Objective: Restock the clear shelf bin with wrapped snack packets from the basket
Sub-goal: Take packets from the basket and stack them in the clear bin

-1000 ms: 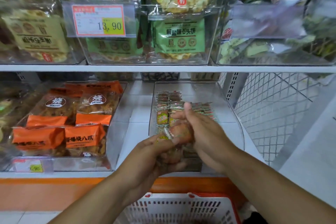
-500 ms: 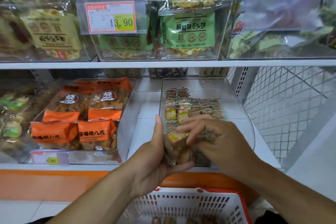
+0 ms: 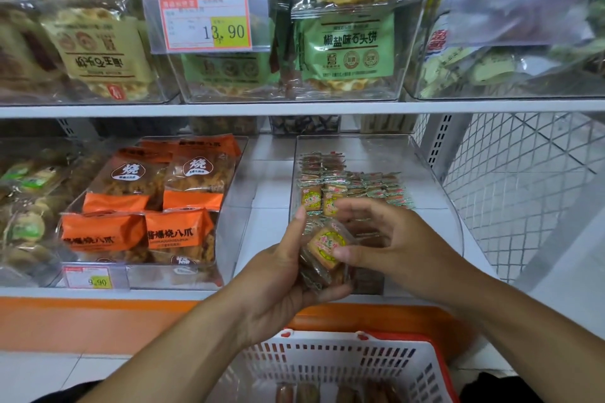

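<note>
My left hand (image 3: 281, 275) grips a small stack of wrapped snack packets (image 3: 322, 255) at the front of the clear shelf bin (image 3: 435, 180). The top packet shows a yellow round label. My right hand (image 3: 389, 239) comes in from the right, its thumb pressing on that top packet and its fingers curled loosely above it. Rows of the same small packets (image 3: 353, 186) lie in the bin's middle and back. The white basket with a red rim (image 3: 330, 366) sits below my hands, with several packets (image 3: 330, 394) visible at its bottom.
A clear bin of orange snack bags (image 3: 147, 206) stands to the left with a 9.90 price tag (image 3: 88, 276). The upper shelf (image 3: 294, 108) holds bins of green cracker bags (image 3: 347, 49). A white wire mesh panel (image 3: 523, 180) closes the right side.
The view has tilted down and the shelf appears higher. My right hand has turned from covering the stack to thumbing its top packet, whose yellow label now shows. My left hand still holds the stack.
</note>
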The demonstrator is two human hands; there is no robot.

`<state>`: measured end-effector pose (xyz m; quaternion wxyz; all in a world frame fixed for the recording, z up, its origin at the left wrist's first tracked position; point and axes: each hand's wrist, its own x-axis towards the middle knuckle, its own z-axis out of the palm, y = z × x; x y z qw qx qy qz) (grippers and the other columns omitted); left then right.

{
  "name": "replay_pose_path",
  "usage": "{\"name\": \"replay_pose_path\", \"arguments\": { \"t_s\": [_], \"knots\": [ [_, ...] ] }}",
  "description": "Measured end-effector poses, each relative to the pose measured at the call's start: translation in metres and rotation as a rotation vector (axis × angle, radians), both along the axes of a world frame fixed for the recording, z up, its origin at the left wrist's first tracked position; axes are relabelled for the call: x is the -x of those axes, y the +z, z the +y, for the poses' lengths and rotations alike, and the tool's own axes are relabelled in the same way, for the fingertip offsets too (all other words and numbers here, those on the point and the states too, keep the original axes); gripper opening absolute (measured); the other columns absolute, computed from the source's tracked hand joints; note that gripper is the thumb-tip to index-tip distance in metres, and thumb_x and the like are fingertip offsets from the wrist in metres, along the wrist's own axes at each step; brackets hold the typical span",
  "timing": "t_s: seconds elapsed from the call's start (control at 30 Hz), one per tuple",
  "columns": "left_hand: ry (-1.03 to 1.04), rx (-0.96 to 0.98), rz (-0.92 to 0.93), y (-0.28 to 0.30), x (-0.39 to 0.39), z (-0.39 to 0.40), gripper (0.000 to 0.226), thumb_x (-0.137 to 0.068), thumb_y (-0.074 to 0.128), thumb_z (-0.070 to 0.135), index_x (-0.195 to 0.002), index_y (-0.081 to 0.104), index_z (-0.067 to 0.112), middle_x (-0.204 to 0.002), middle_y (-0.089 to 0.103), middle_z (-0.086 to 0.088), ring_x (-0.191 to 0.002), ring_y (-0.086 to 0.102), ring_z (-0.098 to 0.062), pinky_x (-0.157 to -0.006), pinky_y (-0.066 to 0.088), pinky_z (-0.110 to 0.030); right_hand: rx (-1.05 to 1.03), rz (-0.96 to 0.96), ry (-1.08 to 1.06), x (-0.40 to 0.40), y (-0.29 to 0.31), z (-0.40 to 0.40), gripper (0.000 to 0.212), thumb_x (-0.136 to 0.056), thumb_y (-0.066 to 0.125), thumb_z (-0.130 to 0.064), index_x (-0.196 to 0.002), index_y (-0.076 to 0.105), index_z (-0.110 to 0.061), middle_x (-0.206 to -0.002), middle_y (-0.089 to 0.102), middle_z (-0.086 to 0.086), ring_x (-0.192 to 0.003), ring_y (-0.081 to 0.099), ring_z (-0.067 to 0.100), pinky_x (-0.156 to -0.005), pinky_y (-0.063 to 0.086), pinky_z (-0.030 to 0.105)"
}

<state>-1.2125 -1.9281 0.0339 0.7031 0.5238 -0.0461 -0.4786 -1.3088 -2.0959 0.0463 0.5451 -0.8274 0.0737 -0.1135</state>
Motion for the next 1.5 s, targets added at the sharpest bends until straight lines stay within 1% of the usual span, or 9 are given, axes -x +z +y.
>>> {"name": "replay_pose_path", "arguments": {
  "t_s": [0.27, 0.57, 0.7, 0.8, 1.0, 1.1, 1.3, 1.43, 1.5],
  "knots": [
    [-0.050, -0.051, -0.034, -0.011, 0.003, 0.001, 0.085, -0.081, 0.051, 0.073, -0.117, 0.070, -0.002, -0.111, 0.074, -0.026, -0.100, 0.075, -0.034, -0.072, 0.063, -0.040, 0.009, 0.196, 0.176, 0.004, 0.005, 0.002, 0.038, -0.090, 0.077, -0.018, -0.126, 0.070, -0.027, -0.115, 0.075, -0.010, -0.108, 0.070, 0.008, -0.099, 0.056, 0.037],
    [0.018, 0.034, 0.009, -0.005, -0.005, -0.001, 0.080, -0.090, 0.047, 0.069, -0.112, 0.075, -0.002, -0.116, 0.072, -0.028, -0.096, 0.074, -0.029, -0.072, 0.063, -0.038, 0.023, 0.036, 0.161, 0.007, 0.007, 0.003, 0.049, -0.080, 0.080, -0.020, -0.118, 0.058, -0.041, -0.118, 0.071, -0.010, -0.110, 0.068, 0.011, -0.097, 0.055, 0.041],
    [0.097, 0.167, 0.036, 0.002, -0.016, 0.002, 0.030, -0.096, 0.055, 0.021, -0.105, 0.079, 0.004, -0.114, 0.073, -0.023, -0.095, 0.076, -0.034, -0.068, 0.064, -0.038, -0.326, -0.101, 0.035, 0.007, 0.020, -0.020, 0.053, -0.076, 0.079, -0.009, -0.124, 0.067, -0.029, -0.122, 0.072, 0.001, -0.118, 0.067, 0.020, -0.099, 0.056, 0.035],
    [0.124, 0.231, 0.033, 0.002, -0.021, 0.006, 0.034, -0.098, 0.047, 0.001, -0.123, 0.070, 0.007, -0.122, 0.071, -0.023, -0.103, 0.072, -0.043, -0.070, 0.064, -0.043, -0.648, -0.025, 0.022, 0.005, 0.025, -0.032, 0.053, -0.074, 0.071, -0.003, -0.126, 0.065, -0.013, -0.124, 0.071, 0.011, -0.120, 0.066, 0.029, -0.107, 0.050, 0.044],
    [0.201, 0.213, -0.207, 0.006, -0.012, 0.002, 0.034, -0.105, 0.048, 0.010, -0.128, 0.066, 0.027, -0.107, 0.077, -0.012, -0.080, 0.075, -0.024, -0.065, 0.064, -0.043, -0.803, 0.130, 0.110, 0.002, 0.012, -0.008, 0.043, -0.073, 0.069, 0.007, -0.115, 0.073, -0.006, -0.120, 0.072, 0.018, -0.107, 0.072, 0.027, -0.087, 0.061, 0.034],
    [0.215, 0.208, -0.318, 0.007, -0.007, 0.001, 0.035, -0.104, 0.051, 0.018, -0.131, 0.060, 0.037, -0.113, 0.076, -0.008, -0.081, 0.073, -0.021, -0.081, 0.059, -0.047, -0.833, 0.175, 0.061, -0.001, 0.003, 0.006, 0.049, -0.074, 0.071, 0.003, -0.122, 0.068, -0.006, -0.120, 0.072, 0.018, -0.108, 0.072, 0.028, -0.079, 0.062, 0.030],
    [0.272, 0.183, -0.394, 0.004, 0.000, -0.005, 0.033, -0.105, 0.048, 0.021, -0.132, 0.059, 0.035, -0.117, 0.076, -0.004, -0.094, 0.073, -0.019, -0.076, 0.056, -0.027, -0.970, 0.158, 0.123, -0.002, 0.000, 0.025, 0.063, -0.078, 0.069, 0.005, -0.137, 0.055, -0.010, -0.124, 0.069, 0.024, -0.114, 0.067, 0.042, -0.093, 0.058, 0.049],
    [0.220, 0.136, -0.372, 0.002, -0.001, -0.002, 0.031, -0.102, 0.047, 0.033, -0.119, 0.070, 0.020, -0.114, 0.075, -0.011, -0.098, 0.071, -0.024, -0.078, 0.057, -0.030, -0.821, 0.099, 0.138, -0.002, -0.001, 0.029, 0.063, -0.078, 0.072, 0.005, -0.135, 0.058, -0.018, -0.126, 0.068, 0.021, -0.115, 0.068, 0.036, -0.092, 0.059, 0.045],
    [0.181, 0.102, -0.360, 0.002, -0.004, 0.003, 0.042, -0.104, 0.043, 0.044, -0.118, 0.073, 0.019, -0.114, 0.075, -0.010, -0.104, 0.071, -0.024, -0.088, 0.054, -0.036, -0.421, 0.002, 0.109, 0.001, -0.001, 0.026, 0.066, -0.081, 0.076, 0.003, -0.133, 0.056, -0.033, -0.123, 0.071, -0.001, -0.114, 0.069, 0.016, -0.091, 0.058, 0.031]
  ]
}}
